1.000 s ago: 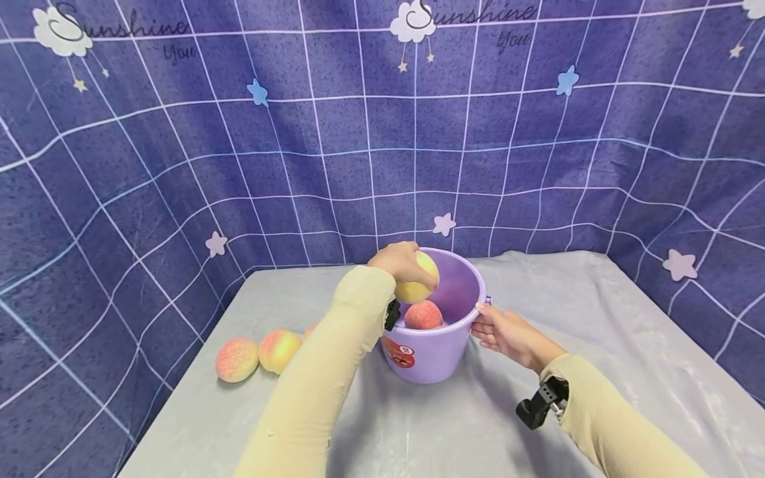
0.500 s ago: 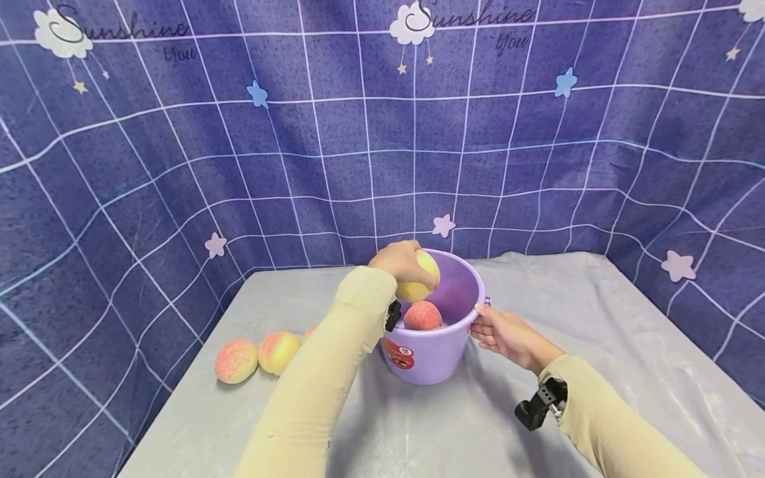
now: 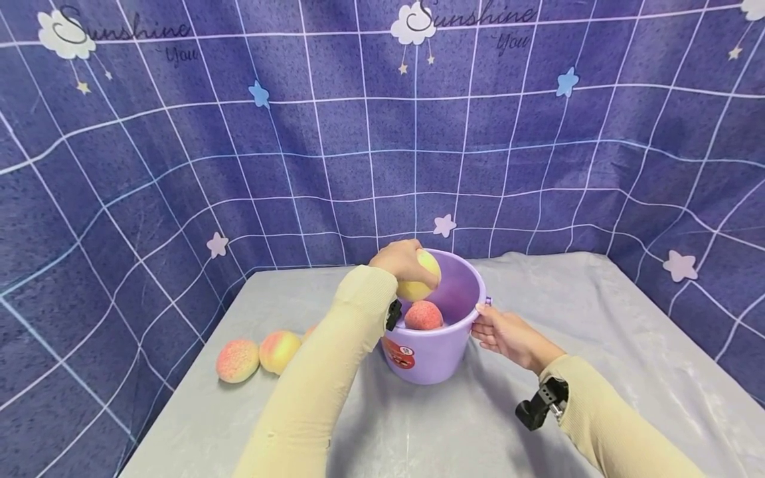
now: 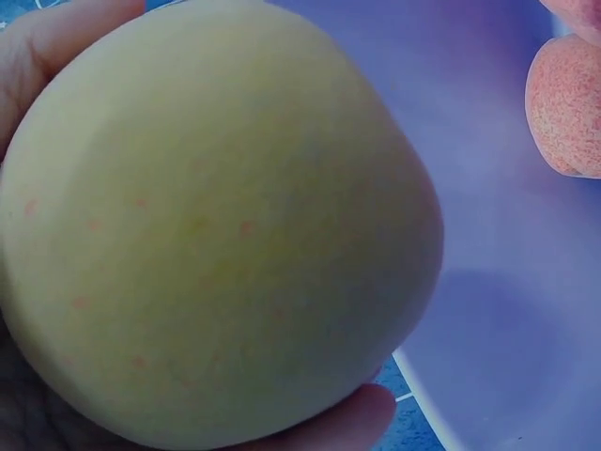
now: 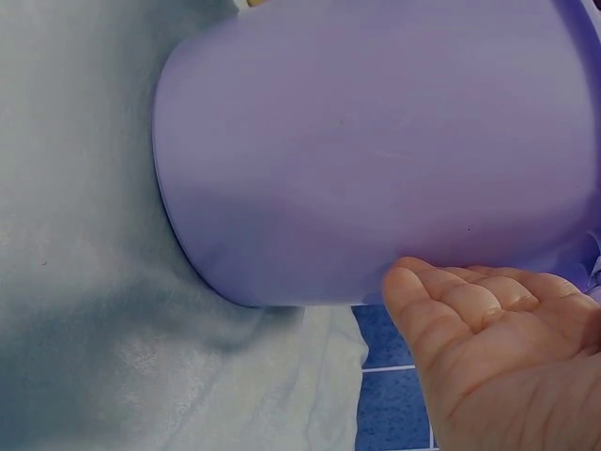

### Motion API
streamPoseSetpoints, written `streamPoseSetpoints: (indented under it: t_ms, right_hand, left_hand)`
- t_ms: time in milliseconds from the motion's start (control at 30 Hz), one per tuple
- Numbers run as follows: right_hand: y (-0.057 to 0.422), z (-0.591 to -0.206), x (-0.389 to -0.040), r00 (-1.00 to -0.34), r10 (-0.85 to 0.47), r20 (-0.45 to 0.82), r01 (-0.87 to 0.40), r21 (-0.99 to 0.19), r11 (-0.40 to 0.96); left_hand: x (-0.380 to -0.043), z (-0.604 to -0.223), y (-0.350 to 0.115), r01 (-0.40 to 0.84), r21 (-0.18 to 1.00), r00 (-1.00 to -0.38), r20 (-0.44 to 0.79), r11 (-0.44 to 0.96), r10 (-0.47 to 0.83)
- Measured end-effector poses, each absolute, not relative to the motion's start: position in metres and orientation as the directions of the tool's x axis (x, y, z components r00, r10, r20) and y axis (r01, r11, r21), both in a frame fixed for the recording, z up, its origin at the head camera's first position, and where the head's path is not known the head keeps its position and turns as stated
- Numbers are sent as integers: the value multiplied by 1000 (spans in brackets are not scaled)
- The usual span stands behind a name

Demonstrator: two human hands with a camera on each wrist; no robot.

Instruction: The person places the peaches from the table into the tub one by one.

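Note:
My left hand [image 3: 402, 261] grips a pale yellow peach [image 3: 427, 265] over the mouth of a purple bucket [image 3: 427, 358]. The left wrist view shows this peach [image 4: 216, 225] large, speckled with pink, with fingers around its sides. Inside the bucket lies a red peach [image 3: 424, 315]; a second pinkish one shows partly beside it in the left wrist view. On the bucket's right side, my right hand [image 3: 508, 335] holds the rim, thumb at the top edge and fingers against the outer wall. The right wrist view has those fingers [image 5: 470, 301] bent along the wall.
Left of the bucket, a pink-yellow peach [image 3: 237, 360] and a yellow-orange peach [image 3: 279, 352] sit on the grey cloth [image 3: 418, 425]. Another peach is mostly hidden behind the left sleeve [image 3: 323, 372]. A blue checked curtain [image 3: 382, 166] surrounds the table's back and sides.

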State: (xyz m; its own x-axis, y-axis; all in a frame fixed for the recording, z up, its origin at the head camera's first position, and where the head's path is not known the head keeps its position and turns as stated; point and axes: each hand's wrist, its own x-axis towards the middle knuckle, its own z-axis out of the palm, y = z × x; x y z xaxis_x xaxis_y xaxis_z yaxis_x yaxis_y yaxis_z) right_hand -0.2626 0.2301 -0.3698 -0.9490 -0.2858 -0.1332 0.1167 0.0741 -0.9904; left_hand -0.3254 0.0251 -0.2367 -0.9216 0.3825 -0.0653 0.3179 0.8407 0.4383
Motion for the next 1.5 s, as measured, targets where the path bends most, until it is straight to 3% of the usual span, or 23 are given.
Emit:
streamPoseSetpoints:
  t_ms: [333, 1000, 1333, 1500]
  right_hand:
    - [227, -370, -264, -945, -295, -142, 122, -989, 85]
    - [230, -370, -264, -939, -313, -145, 117, -987, 106]
    - [232, -372, -264, -934, -328, -140, 102, -986, 128]
    - [232, -371, -264, -931, -336, -142, 101, -986, 135]
  left_hand:
    - [-330, -238, 18, 333, 313, -933, -27, 889, 359]
    - [-325, -233, -17, 304, 282, -938, -82, 910, 338]
    - [-332, -246, -61, 265, 350, -950, -67, 899, 306]
    - [-332, -242, -97, 244, 285, -959, -73, 927, 275]
